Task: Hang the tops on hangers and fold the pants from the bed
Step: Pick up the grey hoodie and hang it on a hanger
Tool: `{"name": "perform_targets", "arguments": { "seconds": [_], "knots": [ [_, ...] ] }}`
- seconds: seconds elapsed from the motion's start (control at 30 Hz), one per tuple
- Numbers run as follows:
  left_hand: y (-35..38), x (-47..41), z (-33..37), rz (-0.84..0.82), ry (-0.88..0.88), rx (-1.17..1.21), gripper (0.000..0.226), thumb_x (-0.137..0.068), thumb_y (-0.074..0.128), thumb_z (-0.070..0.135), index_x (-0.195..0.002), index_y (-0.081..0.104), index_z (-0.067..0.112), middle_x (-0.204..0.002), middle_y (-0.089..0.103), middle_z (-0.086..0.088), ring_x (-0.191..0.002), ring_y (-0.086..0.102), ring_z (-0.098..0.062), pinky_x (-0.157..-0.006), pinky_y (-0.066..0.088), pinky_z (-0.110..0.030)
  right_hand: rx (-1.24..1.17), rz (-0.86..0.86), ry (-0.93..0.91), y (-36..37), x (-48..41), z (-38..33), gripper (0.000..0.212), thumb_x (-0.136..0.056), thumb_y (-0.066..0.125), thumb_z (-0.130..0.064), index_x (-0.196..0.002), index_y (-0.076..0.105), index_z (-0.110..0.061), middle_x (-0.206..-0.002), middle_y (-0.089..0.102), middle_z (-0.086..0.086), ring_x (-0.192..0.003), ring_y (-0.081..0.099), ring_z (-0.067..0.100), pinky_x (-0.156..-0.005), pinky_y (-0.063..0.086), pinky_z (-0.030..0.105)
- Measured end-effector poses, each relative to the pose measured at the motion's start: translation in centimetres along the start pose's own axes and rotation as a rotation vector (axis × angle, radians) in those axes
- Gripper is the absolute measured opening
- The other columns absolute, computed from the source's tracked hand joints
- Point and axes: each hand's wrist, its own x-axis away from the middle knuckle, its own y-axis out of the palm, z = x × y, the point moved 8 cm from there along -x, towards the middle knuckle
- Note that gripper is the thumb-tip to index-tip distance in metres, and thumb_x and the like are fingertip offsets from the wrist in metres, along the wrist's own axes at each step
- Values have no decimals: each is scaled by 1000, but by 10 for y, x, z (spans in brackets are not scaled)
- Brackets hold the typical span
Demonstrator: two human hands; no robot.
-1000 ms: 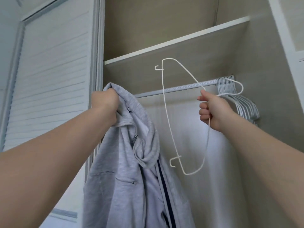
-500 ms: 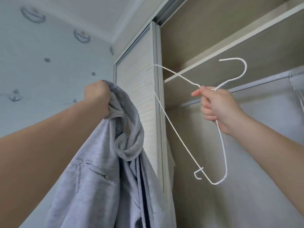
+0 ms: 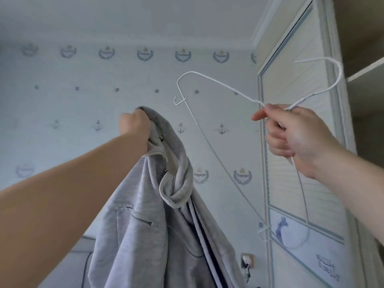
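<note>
Overhead and to the left, a pale blue wallpapered wall (image 3: 68, 104) fills most of the view, printed with rows of grey laurel crests, small anchors and round dots, and meeting a plain pale ceiling (image 3: 145, 15) at a moulded cornice. On the right stands a tall white louvred wardrobe door (image 3: 299, 113), and past its frame a slice of the beige wardrobe interior with a shelf edge (image 3: 365, 69) shows.

A light grey hooded zip-up top (image 3: 145, 231) hangs in front of the wall at centre-left, off the bed and held up high, its hood drooping in a loop and a dark stripe running down its front. Right of it and apart from it is a white wire clothes hanger (image 3: 220, 83), tilted so that one shoulder points up-left and its hook curves up in front of the door.

The left hand (image 3: 136, 125) is bunched tight around the top's collar. The right hand (image 3: 295, 132) has its fingers curled round the hanger's neck, thumb pinching the wire.

Low on the door sits a blue llama sticker (image 3: 282, 226); low on the wall, a small socket with a plug (image 3: 247, 260).
</note>
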Motion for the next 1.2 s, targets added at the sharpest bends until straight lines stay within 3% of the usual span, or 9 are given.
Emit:
{"name": "perform_targets", "arguments": {
  "seconds": [0.13,0.23,0.33,0.53,0.63,0.77,0.97,1.07,1.2],
  "knots": [
    [-91,-33,7,79,27,-83,22,-97,46,23,-107,60,10,-86,62,-5,-86,62,-28,-79,53,-34,-88,-126,22,85,3,12,28,-103,48,-22,-90,66,-5,-51,23,-3,-38,15,11,-41,17,15],
    [-160,-54,15,105,40,-174,16,-96,48,22,-91,59,11,-76,60,-6,-69,59,-22,-58,44,-26,-146,-202,66,153,15,22,29,-104,48,-20,-88,68,-6,-51,23,-2,-39,16,12,-40,18,15],
    [-227,-81,17,117,39,-318,19,-96,51,17,-79,55,10,-72,56,-6,-68,54,-22,-54,39,-26,-193,-299,133,224,37,34,35,-104,49,-19,-80,71,-10,-51,24,-2,-41,17,12,-39,18,17],
    [-360,-106,-1,-74,-50,-940,29,-101,53,21,-73,46,21,-76,47,2,-84,53,-24,-70,45,-28,-312,-440,305,368,112,63,33,-103,49,-14,-78,67,-2,-50,22,1,-39,16,11,-40,17,14],
    [-433,-96,-38,-161,-138,-1120,11,-101,55,25,-92,57,19,-93,57,-6,-94,55,-26,-81,52,-37,-352,-515,394,435,168,84,31,-102,49,-11,-80,66,4,-49,22,2,-38,16,10,-40,16,13],
    [-525,-69,-93,-217,-244,-1162,8,-96,61,23,-89,60,22,-99,62,-6,-97,60,-26,-94,54,-41,-350,-589,497,511,248,114,35,-102,51,-10,-72,69,-4,-45,24,0,-35,17,10,-38,16,13],
    [-648,-17,-170,-137,-387,-1066,18,-87,62,20,-87,74,7,-78,65,-7,-73,59,-20,-69,48,-31,-186,-692,394,586,345,137,27,-100,53,-23,-82,73,-25,-46,28,6,-43,23,16,-45,20,27],
    [-691,13,-204,-100,-392,-1070,19,-87,60,20,-84,74,7,-76,67,-8,-71,58,-18,-67,49,-32,-140,-729,399,607,383,145,29,-100,54,-21,-79,71,-29,-43,29,2,-39,25,14,-41,22,21],
    [-738,52,-238,2,-377,-1083,15,-87,61,20,-83,73,12,-70,67,1,-66,55,-14,-61,44,-28,-85,-780,399,628,430,154,27,-100,55,-22,-81,70,-33,-45,37,12,-43,34,30,-44,28,37]
  ]
}}
